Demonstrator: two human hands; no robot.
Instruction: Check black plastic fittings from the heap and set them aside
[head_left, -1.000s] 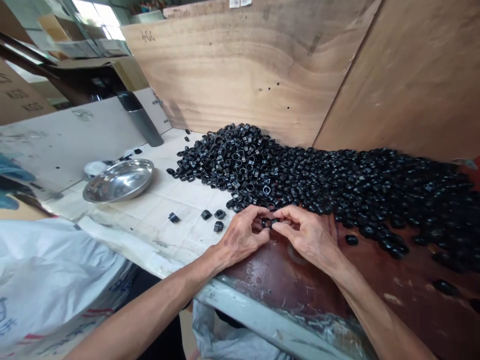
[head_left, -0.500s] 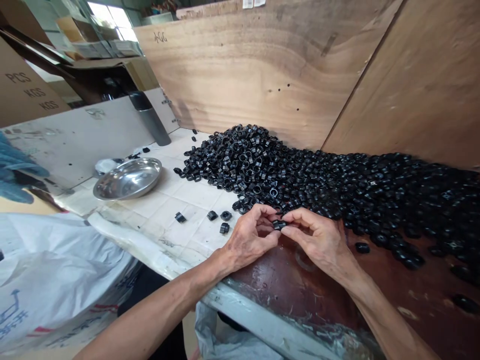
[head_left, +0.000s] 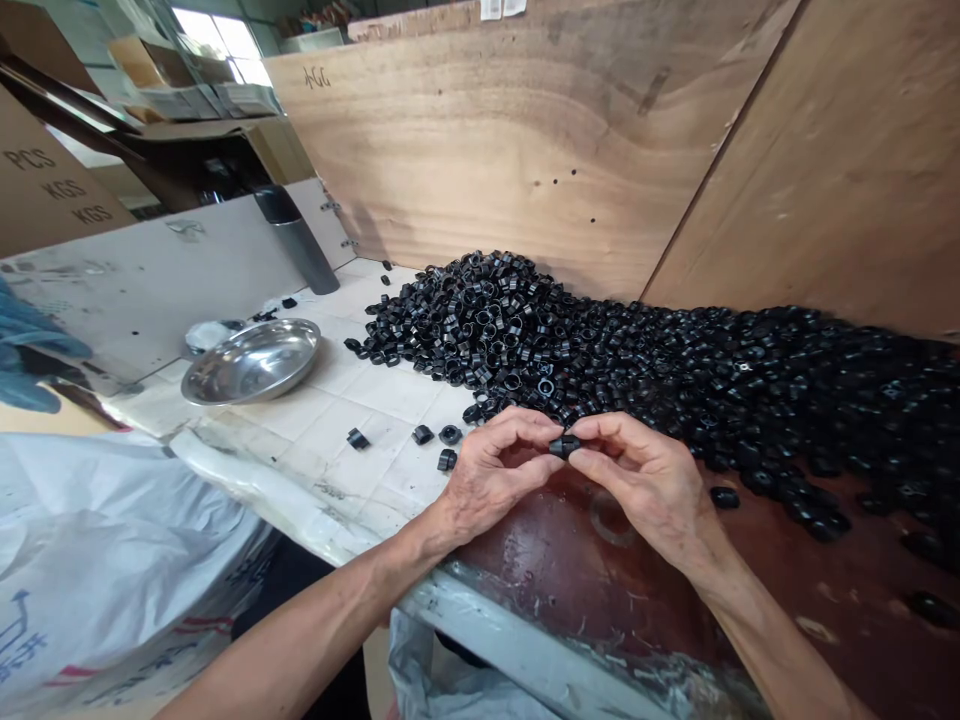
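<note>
A small black plastic ring-like part (head_left: 564,446) is pinched between both hands above the brown tabletop. My left hand (head_left: 499,465) is closed, with thumb and fingertips on the part's left end. On its right end press the fingertips of my right hand (head_left: 641,480), also closed. Whether it is one piece or two joined pieces, I cannot tell. Behind the hands lies a large heap of black ring-shaped parts (head_left: 487,310). To the right it runs into a spread of darker, rounder black pieces (head_left: 787,390). Several loose black parts (head_left: 448,460) sit left of my left hand.
A shallow steel bowl (head_left: 255,365) stands on the white-covered table at left, with a dark grey bottle (head_left: 300,240) behind it. Wooden boards (head_left: 487,140) wall off the back. A white sack (head_left: 97,570) and cardboard boxes (head_left: 52,180) are at the left. A blue glove (head_left: 34,345) shows at the left edge.
My left fingers have closed in on the part, and both hands now grip it from opposite ends. The part is turned more level. The view has shifted slightly.
</note>
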